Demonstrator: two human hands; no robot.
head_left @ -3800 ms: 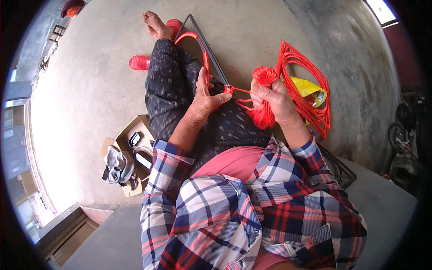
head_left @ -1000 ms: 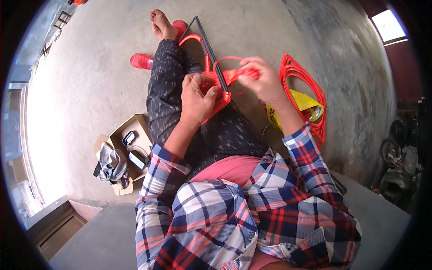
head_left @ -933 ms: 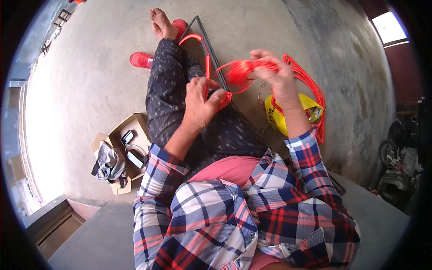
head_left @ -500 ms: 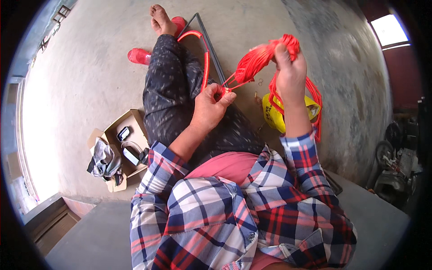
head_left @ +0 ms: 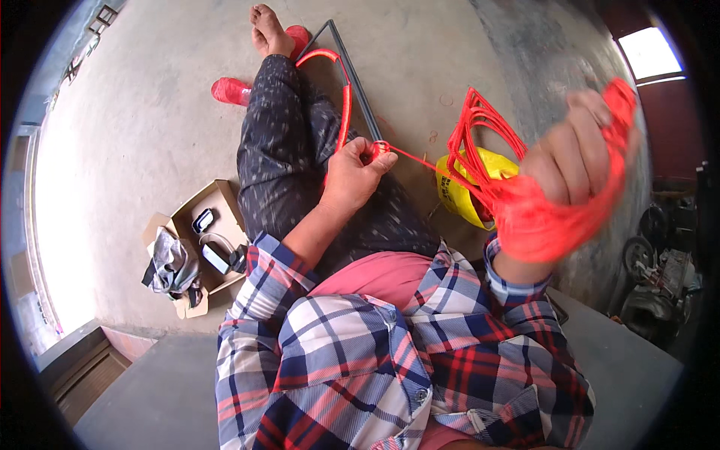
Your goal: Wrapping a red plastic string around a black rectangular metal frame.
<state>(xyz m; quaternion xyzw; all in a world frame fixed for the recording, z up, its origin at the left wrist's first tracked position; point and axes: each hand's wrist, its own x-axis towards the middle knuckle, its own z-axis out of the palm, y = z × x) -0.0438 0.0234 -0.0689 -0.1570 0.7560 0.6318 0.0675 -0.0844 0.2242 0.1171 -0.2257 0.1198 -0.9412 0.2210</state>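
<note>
My left hand (head_left: 352, 176) pinches a knot of orange cord against a thin grey metal frame (head_left: 358, 86) wrapped in orange cord, which rests on my outstretched leg (head_left: 281, 142). My right hand (head_left: 577, 154) is raised high to the right, shut on a blurred bundle of orange cord (head_left: 547, 221). A taut strand (head_left: 424, 161) runs between the two hands. Behind it, coiled orange cord (head_left: 480, 127) lies on a yellow bag (head_left: 465, 195).
An open cardboard box (head_left: 202, 244) with small items and a grey cloth (head_left: 169, 266) sits on the concrete floor at my left. Red sandals (head_left: 232, 90) lie near my bare foot (head_left: 266, 26). A grey ledge (head_left: 165, 390) is under me. Motorbike parts (head_left: 660, 255) stand at right.
My right hand has pulled the cord bundle up and far out to the right, stretching the strand tight. My left hand stays at the frame.
</note>
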